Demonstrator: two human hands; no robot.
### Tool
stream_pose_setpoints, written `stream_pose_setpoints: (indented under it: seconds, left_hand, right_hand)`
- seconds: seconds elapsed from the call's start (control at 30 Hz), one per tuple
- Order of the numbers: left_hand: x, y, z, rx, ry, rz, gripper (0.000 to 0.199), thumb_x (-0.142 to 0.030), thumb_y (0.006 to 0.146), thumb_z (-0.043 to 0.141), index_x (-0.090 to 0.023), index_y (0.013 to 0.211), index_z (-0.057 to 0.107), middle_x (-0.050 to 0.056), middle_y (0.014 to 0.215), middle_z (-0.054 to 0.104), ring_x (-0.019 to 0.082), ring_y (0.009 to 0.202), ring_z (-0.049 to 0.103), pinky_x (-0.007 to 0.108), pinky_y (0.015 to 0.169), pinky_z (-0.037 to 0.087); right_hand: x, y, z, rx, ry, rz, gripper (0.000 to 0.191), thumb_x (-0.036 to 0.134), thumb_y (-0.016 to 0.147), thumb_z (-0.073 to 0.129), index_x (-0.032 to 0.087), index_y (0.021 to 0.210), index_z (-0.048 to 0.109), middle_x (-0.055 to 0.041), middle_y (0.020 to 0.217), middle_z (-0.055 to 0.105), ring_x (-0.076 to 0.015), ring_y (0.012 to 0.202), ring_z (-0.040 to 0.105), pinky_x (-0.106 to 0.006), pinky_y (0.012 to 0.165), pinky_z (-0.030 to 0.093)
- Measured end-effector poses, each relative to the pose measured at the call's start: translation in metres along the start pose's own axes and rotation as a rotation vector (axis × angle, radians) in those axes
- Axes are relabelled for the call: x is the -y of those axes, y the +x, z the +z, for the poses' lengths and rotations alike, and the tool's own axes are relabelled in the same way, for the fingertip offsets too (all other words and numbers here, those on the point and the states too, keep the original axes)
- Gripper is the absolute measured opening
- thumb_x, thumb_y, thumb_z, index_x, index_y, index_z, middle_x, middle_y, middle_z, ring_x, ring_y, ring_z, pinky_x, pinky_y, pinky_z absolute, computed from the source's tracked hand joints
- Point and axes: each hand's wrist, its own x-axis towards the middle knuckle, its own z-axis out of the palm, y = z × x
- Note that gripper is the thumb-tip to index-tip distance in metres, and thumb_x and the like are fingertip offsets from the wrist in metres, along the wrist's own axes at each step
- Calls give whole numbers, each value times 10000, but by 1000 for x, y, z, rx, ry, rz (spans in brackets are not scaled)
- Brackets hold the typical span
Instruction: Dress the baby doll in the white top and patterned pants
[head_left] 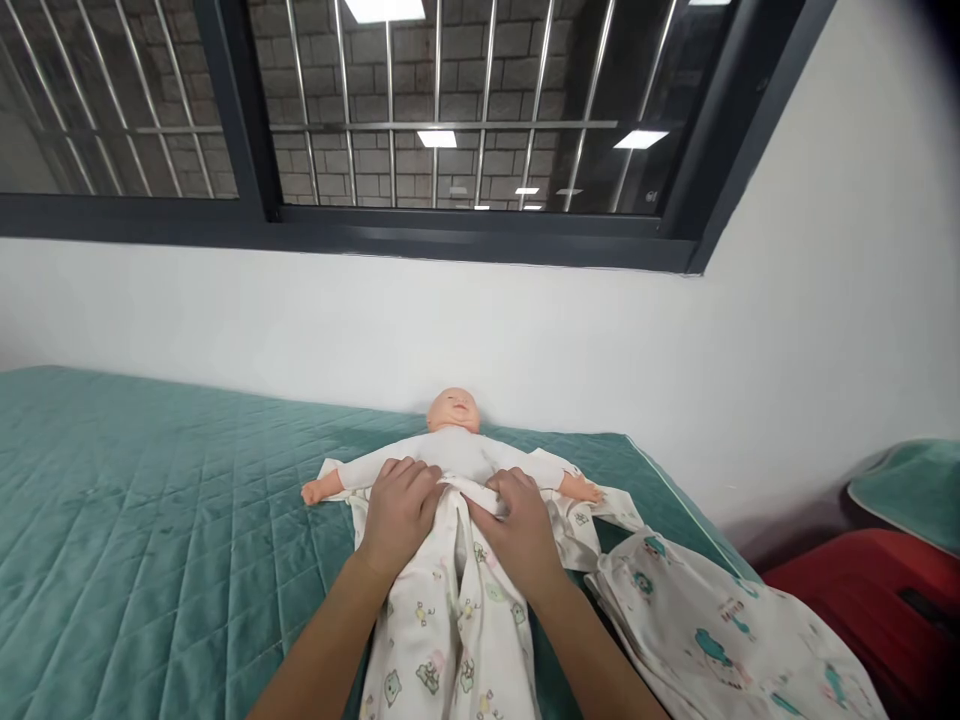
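A baby doll (454,411) in a white long-sleeved top lies on its back on the green quilted cover, arms spread. White printed pants (427,620) cover its lower body, their legs stretching toward the camera. My left hand (401,508) is closed on the waistband at the left of the doll's belly. My right hand (520,520) pinches the white waistband on the right side, thumb inward. Another printed garment (577,535) lies spread beneath the doll, showing at both sides.
A folded white cloth with teal prints (720,630) lies at the right edge of the green quilted cover (187,540). Beyond it are a red case (862,590) and a green cushion-like item (911,490). A white wall and barred window stand behind.
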Motion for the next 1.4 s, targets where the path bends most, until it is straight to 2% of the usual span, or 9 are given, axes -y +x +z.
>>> stream_pose_setpoints:
  seconds: [0.27, 0.47, 0.6, 0.8, 0.93, 1.07, 1.17, 1.3, 1.4]
  left_hand:
    - [0, -24, -18, 108, -27, -183, 173, -230, 934, 532, -193, 778, 597, 12, 711, 624, 188, 719, 544, 336, 715, 363]
    - [-25, -67, -52, 202, -84, -461, 111, -245, 904, 546, -209, 848, 636, 11, 796, 693, 198, 737, 579, 355, 746, 406]
    - [-39, -79, -63, 247, -144, -596, 177, -319, 931, 509, -225, 939, 659, 37, 934, 723, 225, 844, 609, 374, 787, 453]
    - [-41, -72, -64, 316, -111, -626, 224, -323, 954, 460, -236, 1021, 654, 35, 990, 722, 238, 892, 633, 419, 850, 455]
    - [-42, -70, -65, 346, -54, -600, 220, -280, 967, 430, -231, 1025, 636, 31, 977, 717, 244, 922, 634, 420, 847, 442]
    - [-44, -70, -66, 368, -14, -554, 243, -238, 978, 392, -214, 1029, 628, 44, 988, 711, 240, 935, 631, 422, 851, 435]
    - [-43, -71, -66, 369, -13, -506, 274, -192, 975, 361, -205, 1055, 623, 56, 1010, 706, 234, 942, 624, 416, 851, 437]
    - [-42, -70, -63, 360, -15, -456, 283, -157, 960, 372, -206, 1087, 621, 68, 1060, 701, 231, 967, 623, 398, 846, 451]
    - [-41, -64, -58, 360, 4, -444, 288, -145, 956, 376, -200, 1104, 617, 76, 1074, 696, 238, 993, 626, 401, 858, 459]
  right_hand:
    - [-12, -2, -2, 90, -90, 26, 151, 204, 830, 607, 222, 719, 505, -7, 752, 592, -210, 798, 526, -326, 763, 354]
    - [-18, -3, -2, 51, -146, -83, 122, 105, 761, 535, 214, 718, 504, 1, 712, 580, -188, 731, 516, -324, 746, 329]
    - [-19, -5, -2, 2, -162, -168, 171, 41, 702, 488, 209, 726, 507, 3, 706, 584, -178, 714, 514, -322, 744, 325]
    - [-15, -20, -10, -99, -204, -315, 179, 43, 752, 507, 208, 689, 482, 5, 675, 556, -176, 709, 501, -324, 748, 330]
    - [-8, -43, -20, -127, -228, -326, 184, 60, 772, 543, 206, 679, 480, 15, 655, 536, -167, 677, 478, -322, 742, 330]
    - [3, -68, -26, -92, -214, -267, 183, 88, 782, 556, 204, 660, 484, 13, 645, 548, -161, 654, 480, -315, 737, 344]
    - [11, -81, -28, -1, -174, -93, 168, 97, 740, 545, 211, 635, 480, 10, 631, 559, -174, 662, 494, -301, 683, 342]
    - [18, -81, -29, 136, -3, 217, 102, 185, 741, 549, 225, 657, 507, 9, 669, 589, -192, 697, 528, -289, 643, 359]
    - [17, -73, -30, 151, 158, 296, 109, 250, 768, 556, 230, 677, 500, 13, 699, 576, -192, 707, 533, -298, 656, 384]
